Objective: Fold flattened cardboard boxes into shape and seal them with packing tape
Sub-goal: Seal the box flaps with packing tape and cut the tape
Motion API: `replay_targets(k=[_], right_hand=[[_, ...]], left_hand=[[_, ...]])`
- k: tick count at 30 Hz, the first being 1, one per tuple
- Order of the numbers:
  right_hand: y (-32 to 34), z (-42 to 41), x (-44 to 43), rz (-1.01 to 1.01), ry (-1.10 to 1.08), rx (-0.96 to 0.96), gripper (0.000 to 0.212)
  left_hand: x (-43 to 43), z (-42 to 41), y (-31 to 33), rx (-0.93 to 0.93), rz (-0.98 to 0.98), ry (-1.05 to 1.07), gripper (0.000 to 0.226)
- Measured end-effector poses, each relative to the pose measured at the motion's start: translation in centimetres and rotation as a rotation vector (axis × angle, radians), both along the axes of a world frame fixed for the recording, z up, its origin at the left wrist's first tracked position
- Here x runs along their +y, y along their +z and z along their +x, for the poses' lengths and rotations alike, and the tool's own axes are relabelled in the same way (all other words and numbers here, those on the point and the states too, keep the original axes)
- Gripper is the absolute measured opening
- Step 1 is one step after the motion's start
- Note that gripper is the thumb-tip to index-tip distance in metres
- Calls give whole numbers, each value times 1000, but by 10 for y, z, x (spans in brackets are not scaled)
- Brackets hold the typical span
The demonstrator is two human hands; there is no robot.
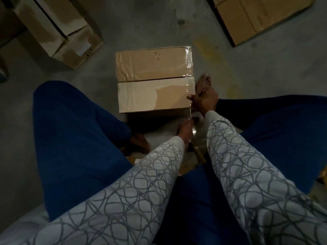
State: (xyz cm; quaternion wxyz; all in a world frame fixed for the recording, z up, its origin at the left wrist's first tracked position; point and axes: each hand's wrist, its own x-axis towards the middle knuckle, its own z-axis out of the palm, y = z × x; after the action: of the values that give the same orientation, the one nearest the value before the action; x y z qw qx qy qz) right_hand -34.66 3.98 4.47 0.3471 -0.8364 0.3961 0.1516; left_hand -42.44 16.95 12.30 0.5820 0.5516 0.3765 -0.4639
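1. The box (154, 80) sat on the floor between the person's spread legs, flaps shut, glossy tape already across its top
2. The right hand (206, 100) was at the box's near right corner, thumb and fingers pinching a clear tape strand (189, 108). The left hand (185, 129) was lower down at the strand's bottom end and looked curled on it, though it was dim there
3. Risk one: that thin strand looked stretched between the hands. Let it slacken and it could fold onto itself or twist, then go down wrinkled
4. Risk two: pull too hard and the light box might skid or tip towards the lap, since nothing pinned it from above
5. Risk three: the centre seam (155, 79) still showed as a dark line, so a strip laid off-line would miss it
6. The floor (141, 23) was bare grey concrete, stained and poorly lit, with long cartons (58, 30) at far left and flat cardboard (256, 18) at far right
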Motion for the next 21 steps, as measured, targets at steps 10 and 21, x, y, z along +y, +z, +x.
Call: replay_targets(k=[10,21], right_hand=[[140,1,-14,-203,696,224,81],[165,-72,-31,-158,991,224,52]], left_hand=[[5,-3,-19,-120,-60,-52,33],[13,-4,10,-44,-94,-121,25]])
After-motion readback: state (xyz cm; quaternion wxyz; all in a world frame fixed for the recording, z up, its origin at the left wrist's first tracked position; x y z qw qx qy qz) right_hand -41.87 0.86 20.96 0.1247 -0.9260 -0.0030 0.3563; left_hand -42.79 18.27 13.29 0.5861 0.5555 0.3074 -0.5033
